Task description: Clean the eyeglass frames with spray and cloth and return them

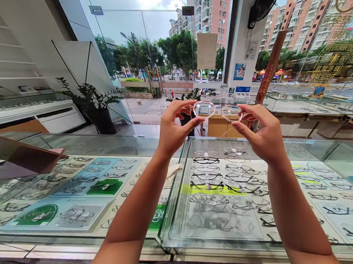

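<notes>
Both my hands hold up one pair of eyeglasses [204,109] with thin, pale pinkish frames and clear round lenses. My left hand [176,126] pinches the left rim between thumb and fingers. On the other side, my right hand [258,129] grips the right rim the same way. The glasses are raised above the glass display case [192,143], apart from it, and tilt slightly down to the right. A thin temple arm slants below the lenses. Under my forearms, several rows of eyeglass frames [208,184] lie inside the case.
More frames lie in the left display case [130,150], with green and blue cards. A brown board [25,151] leans over its left end. Beyond stand a potted plant [100,116], glass doors [147,42], and another counter [298,116] at right. A black fan [264,1] hangs on the pillar.
</notes>
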A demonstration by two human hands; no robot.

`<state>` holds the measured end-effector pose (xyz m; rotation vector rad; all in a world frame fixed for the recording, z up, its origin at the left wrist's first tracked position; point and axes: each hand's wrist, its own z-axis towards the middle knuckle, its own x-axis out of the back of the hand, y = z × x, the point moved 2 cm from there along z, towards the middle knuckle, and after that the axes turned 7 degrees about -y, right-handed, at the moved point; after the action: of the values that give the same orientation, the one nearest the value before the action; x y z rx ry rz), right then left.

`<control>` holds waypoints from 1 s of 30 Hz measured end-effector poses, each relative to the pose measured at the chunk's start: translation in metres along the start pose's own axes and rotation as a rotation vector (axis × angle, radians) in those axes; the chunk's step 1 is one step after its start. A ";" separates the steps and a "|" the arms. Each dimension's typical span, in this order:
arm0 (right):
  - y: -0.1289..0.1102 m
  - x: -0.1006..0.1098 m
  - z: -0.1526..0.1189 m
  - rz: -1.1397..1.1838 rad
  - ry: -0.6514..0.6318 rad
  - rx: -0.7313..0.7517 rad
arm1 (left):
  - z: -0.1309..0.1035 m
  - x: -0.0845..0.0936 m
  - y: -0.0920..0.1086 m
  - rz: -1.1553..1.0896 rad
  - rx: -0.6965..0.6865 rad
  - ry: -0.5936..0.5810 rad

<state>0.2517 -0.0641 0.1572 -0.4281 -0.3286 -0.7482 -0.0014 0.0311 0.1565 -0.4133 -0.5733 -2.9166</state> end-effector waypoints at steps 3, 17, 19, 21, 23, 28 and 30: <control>-0.006 0.000 0.000 -0.054 0.044 0.035 | 0.001 0.000 -0.006 -0.056 0.017 -0.027; -0.001 -0.001 0.001 -0.118 0.036 0.012 | -0.003 -0.011 -0.008 0.054 -0.047 0.065; 0.002 -0.002 0.001 -0.120 0.037 0.019 | -0.005 -0.012 -0.006 0.091 -0.077 0.102; 0.004 -0.002 0.001 -0.132 0.050 0.032 | -0.006 -0.013 -0.004 0.112 -0.100 0.124; 0.004 -0.002 0.000 -0.155 0.067 0.052 | -0.007 -0.015 -0.005 0.118 -0.119 0.131; -0.004 -0.008 -0.001 -0.244 0.098 0.076 | -0.013 -0.030 -0.014 0.103 -0.079 0.155; -0.007 -0.011 -0.001 -0.268 0.096 0.078 | -0.016 -0.037 -0.020 0.100 -0.036 0.179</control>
<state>0.2391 -0.0625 0.1530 -0.2761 -0.3272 -1.0106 0.0266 0.0465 0.1246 -0.1759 -0.4606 -2.8328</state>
